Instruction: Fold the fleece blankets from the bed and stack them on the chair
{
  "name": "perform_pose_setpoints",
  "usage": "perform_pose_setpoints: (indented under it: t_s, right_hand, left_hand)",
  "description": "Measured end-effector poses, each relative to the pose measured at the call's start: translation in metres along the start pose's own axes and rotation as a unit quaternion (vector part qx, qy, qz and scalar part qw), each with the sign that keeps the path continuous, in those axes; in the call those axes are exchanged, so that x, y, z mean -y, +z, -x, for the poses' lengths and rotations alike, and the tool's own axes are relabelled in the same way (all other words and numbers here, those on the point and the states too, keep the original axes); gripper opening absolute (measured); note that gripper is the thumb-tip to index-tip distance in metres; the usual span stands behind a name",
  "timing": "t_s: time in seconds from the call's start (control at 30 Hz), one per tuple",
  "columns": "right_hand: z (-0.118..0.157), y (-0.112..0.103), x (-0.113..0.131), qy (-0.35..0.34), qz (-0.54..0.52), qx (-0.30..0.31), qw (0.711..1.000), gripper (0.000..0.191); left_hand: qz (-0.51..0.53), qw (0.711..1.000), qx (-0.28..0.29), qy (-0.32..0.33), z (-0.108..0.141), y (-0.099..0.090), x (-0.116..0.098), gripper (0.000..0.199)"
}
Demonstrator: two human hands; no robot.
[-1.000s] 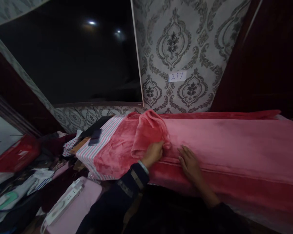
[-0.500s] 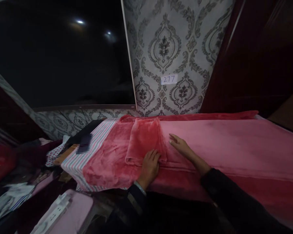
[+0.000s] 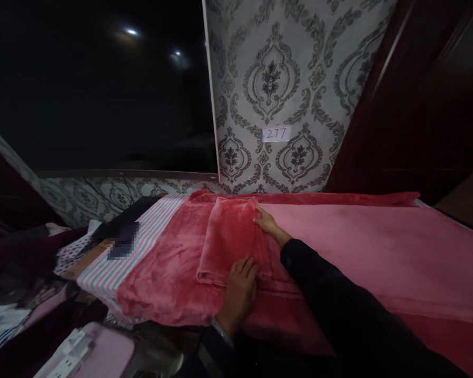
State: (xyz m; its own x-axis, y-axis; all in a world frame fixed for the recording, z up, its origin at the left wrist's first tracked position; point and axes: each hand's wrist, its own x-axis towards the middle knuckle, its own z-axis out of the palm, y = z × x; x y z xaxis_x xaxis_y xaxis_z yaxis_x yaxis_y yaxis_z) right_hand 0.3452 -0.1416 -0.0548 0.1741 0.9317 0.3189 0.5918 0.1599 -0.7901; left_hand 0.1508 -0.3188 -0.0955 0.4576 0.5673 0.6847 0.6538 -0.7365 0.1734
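Observation:
A plush red blanket, folded into a thick pad point(image 3: 230, 239), lies on top of a larger spread of the same red plush point(image 3: 161, 273). My left hand point(image 3: 240, 291) is at the pad's near edge close to its right corner, fingers bent over the fabric; the thumb is partly hidden. At the pad's far right edge, my right hand point(image 3: 266, 220) pinches the fabric between thumb and fingers. To the right stretches the blanket's smooth pink part point(image 3: 358, 241), lying flat.
A striped sheet point(image 3: 142, 241) shows at the left, with a dark blurred item point(image 3: 124, 241) on it. Clothes and a power strip point(image 3: 69, 359) on a pink surface point(image 3: 106, 349) lie at lower left. A large dark screen point(image 3: 102, 94) and patterned wallpaper point(image 3: 271, 79) stand behind.
My right hand has moved left from above the pink part onto the pad's far right edge and closed there. My left hand stays at the near edge. The view has shifted slightly.

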Motion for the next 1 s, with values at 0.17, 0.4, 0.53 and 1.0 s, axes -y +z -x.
perform_pose_setpoints:
  t_s: [0.17,0.4,0.53,1.0]
  right_hand:
    - [-0.001,-0.02,-0.007,0.01,0.004,-0.034,0.999,0.053]
    - [0.03,-0.048,-0.045,0.047,0.062,-0.035,0.996,0.052]
    - [0.036,-0.046,-0.051,0.058,0.057,-0.031,0.996,0.054]
    - [0.034,-0.059,-0.047,0.059,0.048,-0.027,0.997,0.05]
  left_hand:
    - [0.018,1.0,0.003,0.005,-0.013,0.001,-0.016,0.04]
    - [0.008,0.995,0.101,0.017,-0.005,0.02,-0.041,0.039]
    - [0.024,0.991,0.129,0.013,-0.005,0.015,-0.044,0.04]
    - [0.047,0.978,0.205,0.005,-0.016,0.008,-0.06,0.044]
